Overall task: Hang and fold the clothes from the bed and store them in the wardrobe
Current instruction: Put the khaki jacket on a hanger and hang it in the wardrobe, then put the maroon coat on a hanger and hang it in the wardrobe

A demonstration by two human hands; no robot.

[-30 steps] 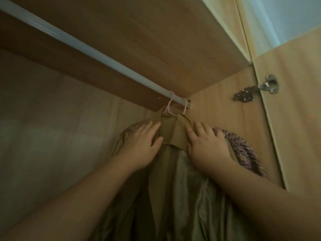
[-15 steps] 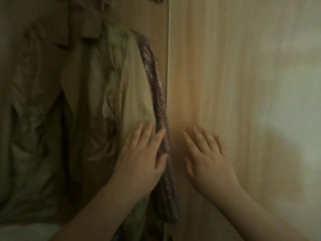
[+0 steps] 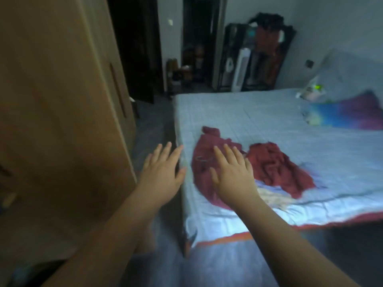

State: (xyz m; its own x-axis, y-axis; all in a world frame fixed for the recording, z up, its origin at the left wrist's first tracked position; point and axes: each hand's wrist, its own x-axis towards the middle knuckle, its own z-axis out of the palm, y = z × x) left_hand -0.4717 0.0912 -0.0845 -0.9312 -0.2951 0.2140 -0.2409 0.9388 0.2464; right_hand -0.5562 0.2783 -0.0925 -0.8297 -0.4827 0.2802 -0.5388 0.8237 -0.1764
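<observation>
Head camera, looking down and forward across a bedroom; the picture is motion-blurred. Both bare forearms reach out from the bottom edge. The left hand (image 3: 160, 175) is flat, palm down, with fingers straight and spread, holding nothing; it hovers over the dark floor gap between the brown wardrobe (image 3: 62, 121) on the left and the bed (image 3: 269, 121), fingertips just beside the mattress edge. The right hand (image 3: 234, 177) is likewise flat and spread, gripping nothing. It sits over the near part of a crumpled dark red garment (image 3: 277, 168) lying on the pale blue checked sheet; whether it touches the cloth cannot be told. The garment spreads out to the left of, beyond and to the right of its fingers. A cream cloth (image 3: 271, 198) lies just beside the wrist. Any lettering is too blurred to read.
</observation>
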